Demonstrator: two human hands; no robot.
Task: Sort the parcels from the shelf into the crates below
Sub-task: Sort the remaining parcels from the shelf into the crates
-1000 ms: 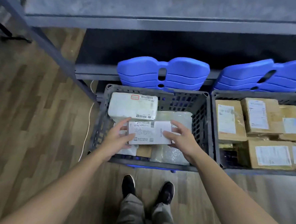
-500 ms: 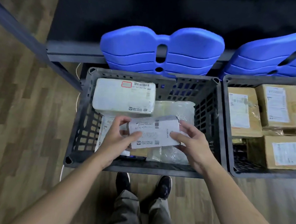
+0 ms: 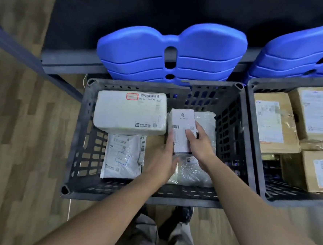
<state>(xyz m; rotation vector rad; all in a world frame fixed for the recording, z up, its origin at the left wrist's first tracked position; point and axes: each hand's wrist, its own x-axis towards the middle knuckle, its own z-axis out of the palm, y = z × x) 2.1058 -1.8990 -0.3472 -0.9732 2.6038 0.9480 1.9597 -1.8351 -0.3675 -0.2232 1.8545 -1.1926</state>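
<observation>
A small white labelled parcel [image 3: 181, 123] stands lengthwise in the right half of the dark grey crate [image 3: 76, 134]. My left hand [image 3: 164, 160] touches its left edge with thumb up along the side. My right hand [image 3: 199, 143] lies on its right side with fingers curled over the top. Under it is a clear plastic-wrapped parcel [image 3: 193, 171]. A big white parcel [image 3: 129, 112] fills the crate's back left. A flat white mailer [image 3: 122, 156] lies in the front left.
A second dark crate [image 3: 253, 147] to the right holds several brown cardboard boxes [image 3: 274, 125]. Stacked blue plastic seats [image 3: 170, 52] sit behind both crates under the shelf frame [image 3: 65, 65]. Wooden floor on the left; my shoes [image 3: 181, 212] are at the crate's front.
The small white parcel has turned from lying crosswise to lengthwise and moved to the crate's right half, deeper inside. Both hands went down with it, uncovering the flat mailer. The camera has tilted closer.
</observation>
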